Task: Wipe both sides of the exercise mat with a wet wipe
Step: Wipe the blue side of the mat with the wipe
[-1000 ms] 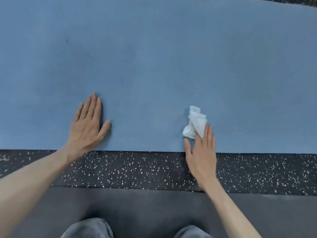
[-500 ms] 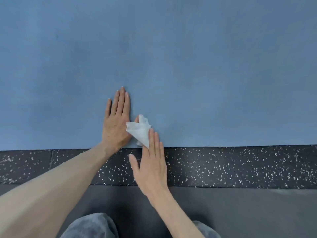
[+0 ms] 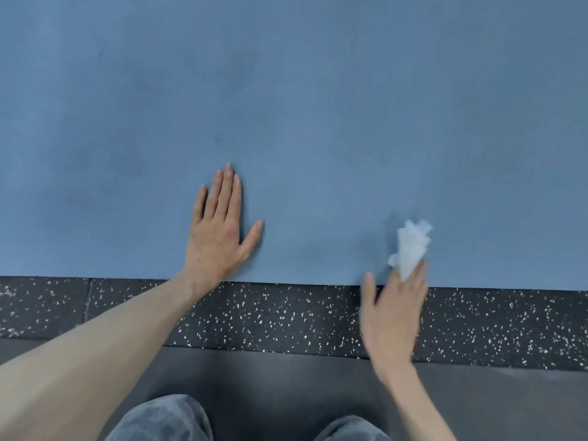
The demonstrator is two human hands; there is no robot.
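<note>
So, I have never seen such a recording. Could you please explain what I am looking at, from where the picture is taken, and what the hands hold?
There is no machine here, only a person. The picture comes from a camera worn on the head, looking down at both hands. A blue exercise mat lies on a dark speckled floor. The left hand rests flat on the mat, fingers straight, near its front edge. The right hand, blurred, presses a crumpled white wet wipe onto the mat with straight fingers. At the bottom the person's knees show.
</note>
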